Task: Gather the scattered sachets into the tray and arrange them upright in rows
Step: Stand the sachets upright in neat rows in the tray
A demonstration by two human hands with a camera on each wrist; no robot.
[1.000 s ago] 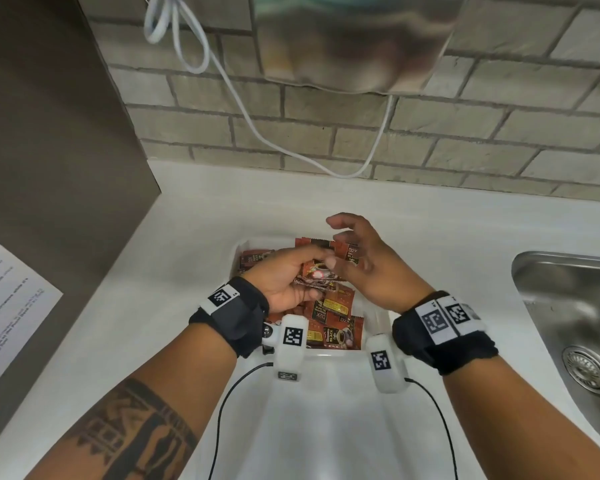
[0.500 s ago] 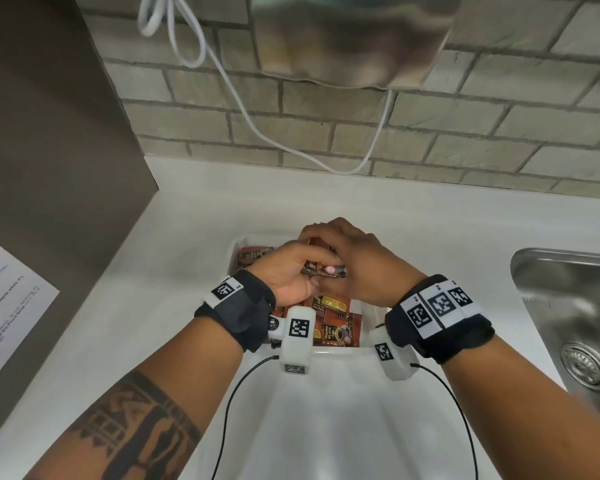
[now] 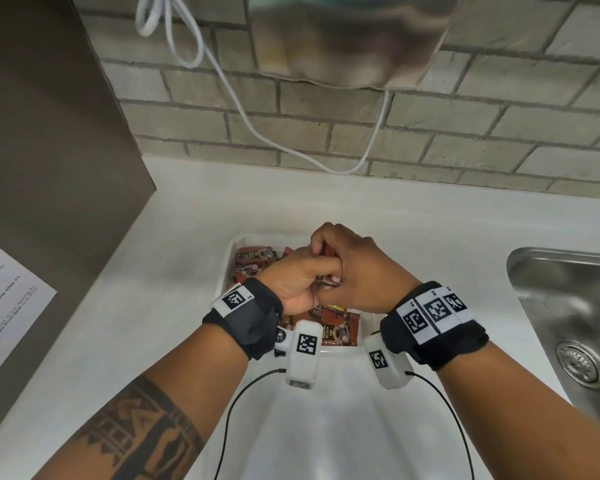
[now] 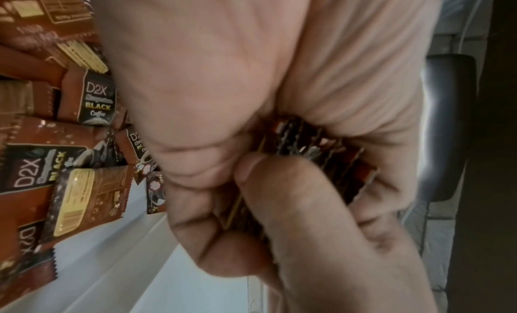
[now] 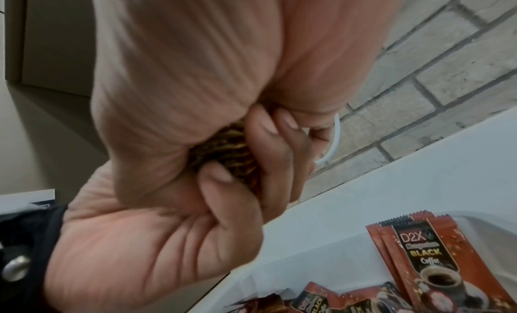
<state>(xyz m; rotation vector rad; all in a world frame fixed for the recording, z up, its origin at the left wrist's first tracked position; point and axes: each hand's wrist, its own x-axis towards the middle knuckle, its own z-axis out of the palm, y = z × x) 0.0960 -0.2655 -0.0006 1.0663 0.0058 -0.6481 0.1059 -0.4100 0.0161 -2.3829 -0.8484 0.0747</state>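
A kitchen or pantry corner, most likely in a home or small office. A white counter runs along a brick wall and holds a steel sink with a drain at the right, and a white cable hangs down the bricks. Coffee sachets lie in a white tray on the counter, and a grey panel with a printed sheet stands at the left.

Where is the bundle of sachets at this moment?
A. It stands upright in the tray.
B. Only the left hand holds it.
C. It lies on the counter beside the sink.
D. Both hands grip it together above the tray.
D: the left hand and right hand both curl round the bundle of sachets above the tray.
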